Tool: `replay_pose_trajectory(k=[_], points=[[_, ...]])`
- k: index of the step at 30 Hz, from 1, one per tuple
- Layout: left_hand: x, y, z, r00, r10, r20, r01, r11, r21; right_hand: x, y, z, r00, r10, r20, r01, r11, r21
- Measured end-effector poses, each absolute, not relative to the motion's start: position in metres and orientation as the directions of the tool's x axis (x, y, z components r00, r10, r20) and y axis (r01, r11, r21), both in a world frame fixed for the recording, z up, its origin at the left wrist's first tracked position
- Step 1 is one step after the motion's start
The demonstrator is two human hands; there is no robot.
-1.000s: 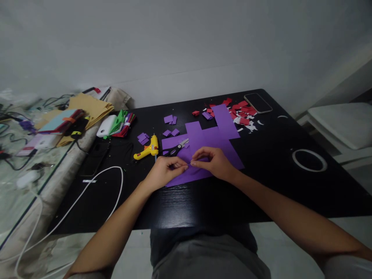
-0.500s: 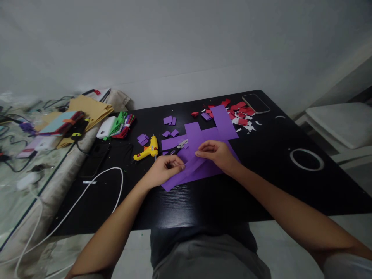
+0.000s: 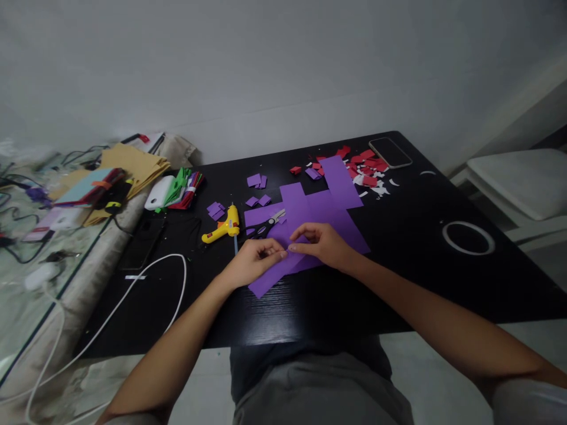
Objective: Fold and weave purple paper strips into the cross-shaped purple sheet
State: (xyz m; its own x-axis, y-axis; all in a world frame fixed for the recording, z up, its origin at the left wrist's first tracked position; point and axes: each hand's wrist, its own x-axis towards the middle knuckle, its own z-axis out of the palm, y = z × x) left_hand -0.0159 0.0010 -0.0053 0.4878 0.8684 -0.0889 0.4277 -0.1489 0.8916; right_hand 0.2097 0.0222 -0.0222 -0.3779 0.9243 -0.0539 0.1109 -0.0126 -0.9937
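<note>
Purple paper strip is lying mid-frame on the table. Left hand and right hand are each pinching it in a closed grip. Creasing well likely means keeping the edges aligned and the pressure even.

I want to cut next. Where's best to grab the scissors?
Probably the scissors by their black handle loops, coming from the near side: they lie flat on the purple paper, loops nearest the left hand, blades pointing away.
</note>
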Motion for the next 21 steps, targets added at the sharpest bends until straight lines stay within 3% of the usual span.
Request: replay_pose_trajectory(k=[9, 16, 21], points=[[-0.009, -0.002, -0.009, 0.452, 0.890, -0.054, 0.353, -0.123, 0.928, 0.207, 0.018, -0.019, -0.371, 0.926, -0.071, 0.044, -0.059, -0.997], [-0.004, 0.000, -0.005, 0.248, 0.968, -0.044, 0.124, 0.013, 0.992, 0.204, 0.015, -0.013, -0.509, 0.811, -0.288, -0.170, -0.422, -0.890], [-0.001, 0.000, -0.003, 0.210, 0.978, 0.005, 0.115, -0.030, 0.993, 0.198, 0.011, -0.018, -0.508, 0.807, -0.301, -0.206, -0.453, -0.867]])
